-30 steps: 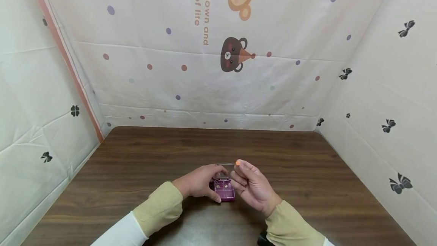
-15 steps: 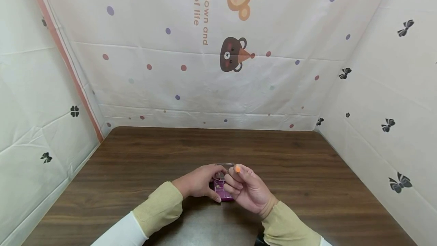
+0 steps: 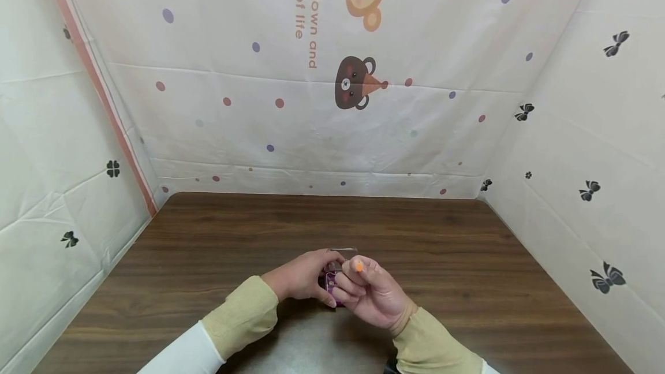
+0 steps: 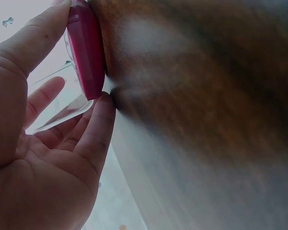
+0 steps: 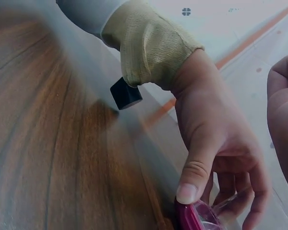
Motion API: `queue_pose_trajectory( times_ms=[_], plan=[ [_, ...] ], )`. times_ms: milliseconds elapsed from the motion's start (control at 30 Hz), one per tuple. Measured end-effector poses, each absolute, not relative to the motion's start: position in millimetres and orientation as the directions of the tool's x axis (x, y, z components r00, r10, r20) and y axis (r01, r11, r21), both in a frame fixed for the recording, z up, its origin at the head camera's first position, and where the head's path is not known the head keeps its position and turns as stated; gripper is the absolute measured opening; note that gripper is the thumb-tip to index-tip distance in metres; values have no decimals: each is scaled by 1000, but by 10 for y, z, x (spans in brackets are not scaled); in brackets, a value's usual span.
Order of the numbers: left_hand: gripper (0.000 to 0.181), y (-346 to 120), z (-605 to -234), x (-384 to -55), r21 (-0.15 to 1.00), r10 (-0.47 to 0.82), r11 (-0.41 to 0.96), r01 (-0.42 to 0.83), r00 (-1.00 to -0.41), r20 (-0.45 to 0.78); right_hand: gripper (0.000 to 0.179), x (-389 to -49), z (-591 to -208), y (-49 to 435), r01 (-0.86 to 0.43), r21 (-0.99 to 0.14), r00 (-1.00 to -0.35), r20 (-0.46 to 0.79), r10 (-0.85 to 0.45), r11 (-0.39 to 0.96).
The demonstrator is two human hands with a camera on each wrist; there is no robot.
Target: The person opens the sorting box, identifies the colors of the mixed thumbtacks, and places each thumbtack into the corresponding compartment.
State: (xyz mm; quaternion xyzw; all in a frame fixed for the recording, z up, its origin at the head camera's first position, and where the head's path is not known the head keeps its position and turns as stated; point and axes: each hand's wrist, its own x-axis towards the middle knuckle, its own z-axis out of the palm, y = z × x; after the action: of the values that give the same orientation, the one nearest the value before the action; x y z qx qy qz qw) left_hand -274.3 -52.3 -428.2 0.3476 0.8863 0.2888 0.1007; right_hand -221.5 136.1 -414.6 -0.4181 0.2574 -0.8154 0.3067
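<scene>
My left hand grips the magenta pill box on the table, thumb on its near side and fingers at the far side. The clear lid of the box stands raised, next to the left fingers. Above the box, my right hand pinches a small orange piece between thumb and forefinger, the other fingers curled. Its exact kind is too small to tell. The right hand covers most of the compartments in the head view. The right wrist view shows the left thumb on the box's edge.
The brown wooden table extends around both hands. A printed cloth backdrop hangs behind the table, with side cloths at left and right. Each wrist wears a tan band; a black block sits under the left one.
My right hand has moved left and slightly nearer over the pill box, still pinching the orange piece and covering more compartments. The left hand and the box have stayed put.
</scene>
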Motion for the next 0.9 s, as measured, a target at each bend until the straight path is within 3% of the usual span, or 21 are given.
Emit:
queue_pose_trajectory(
  times_ms=[467,900],
  plan=[
    [68,-533,-4281,-2723,569,698,551,610,-711,87,42,-2193,-4166,1304,302,-660,-438,545,-715,-688],
    [66,-514,-4301,-2746,575,690,565,592,-721,63,43,-2194,-4191,1298,297,-658,-424,559,-713,-692]
  ],
)
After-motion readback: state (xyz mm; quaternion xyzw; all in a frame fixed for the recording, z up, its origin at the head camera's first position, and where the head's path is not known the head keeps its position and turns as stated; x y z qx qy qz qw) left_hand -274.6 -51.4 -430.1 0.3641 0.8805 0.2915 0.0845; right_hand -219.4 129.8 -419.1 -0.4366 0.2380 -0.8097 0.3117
